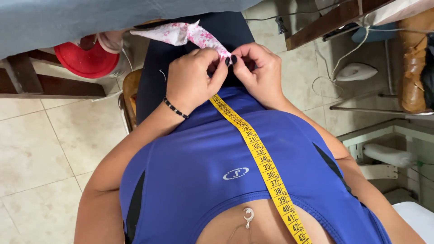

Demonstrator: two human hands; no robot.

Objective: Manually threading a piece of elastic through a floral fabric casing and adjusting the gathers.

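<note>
A: What takes the most space in the view?

B: The blue sleeveless sports top (203,158) of the person fills the lower half. Under it are the dark trousers (158,68) on the lap, and around them is the floor of pale beige square tiles (36,149). At the top edge hangs a large grey-blue cloth (68,18), over a dark wooden table frame (40,86).

B: Next comes a yellow flexible measuring tape (257,158). It lies diagonally over the chest and goes up to the hands.

A: And the hands?

B: The left hand (192,79) and the right hand (257,68) are close together above the lap, the fingertips almost touching. Both are curled tight, and thumb and forefinger pinch one end of a small piece of white fabric with pink flowers (190,34). The rest of this fabric stretches up and to the left, toward the grey-blue cloth. Maybe a needle is between the fingers, but it is too small to tell.

A: Anything smaller?

B: A round red plastic lid (86,61) is at the upper left, a white electric iron (355,71) stands on the floor at the right, and a thin bracelet of black beads (175,110) is on the left wrist.
</note>
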